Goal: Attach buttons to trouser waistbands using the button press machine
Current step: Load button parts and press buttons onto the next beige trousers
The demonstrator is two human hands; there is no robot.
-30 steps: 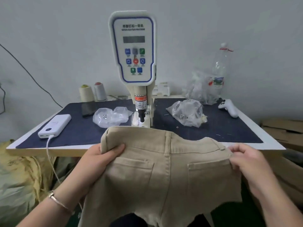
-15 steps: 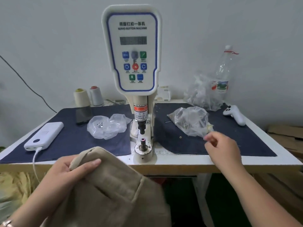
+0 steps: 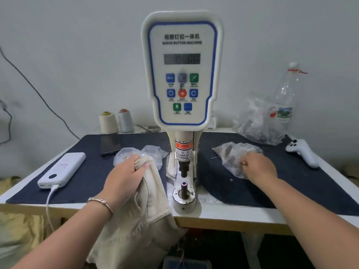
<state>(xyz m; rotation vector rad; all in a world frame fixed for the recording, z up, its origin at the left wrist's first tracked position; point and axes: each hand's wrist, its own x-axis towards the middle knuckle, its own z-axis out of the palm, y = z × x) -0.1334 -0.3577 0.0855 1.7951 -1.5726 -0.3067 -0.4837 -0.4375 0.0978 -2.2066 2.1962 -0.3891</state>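
Observation:
The white servo button machine (image 3: 182,74) stands at the table's middle, its lower die post (image 3: 184,188) bare below the punch. My left hand (image 3: 124,177) grips the waistband end of the beige trousers (image 3: 143,220), which hang over the table's front edge just left of the die. My right hand (image 3: 259,167) reaches into the clear plastic bag of buttons (image 3: 231,156) to the right of the machine, fingertips curled in the plastic. What the fingers hold is hidden. A second clear bag (image 3: 153,152) lies behind my left hand.
A white power bank (image 3: 62,169) with its cable lies at the left on the dark blue mat (image 3: 91,171). A phone (image 3: 109,145), two thread cones (image 3: 116,121), another plastic bag (image 3: 256,123), an empty bottle (image 3: 285,98) and a white controller (image 3: 303,152) lie around the machine.
My left hand has carried the trousers' waistband up onto the table beside the die. My right hand let go of the trousers and reached forward into the bag of buttons.

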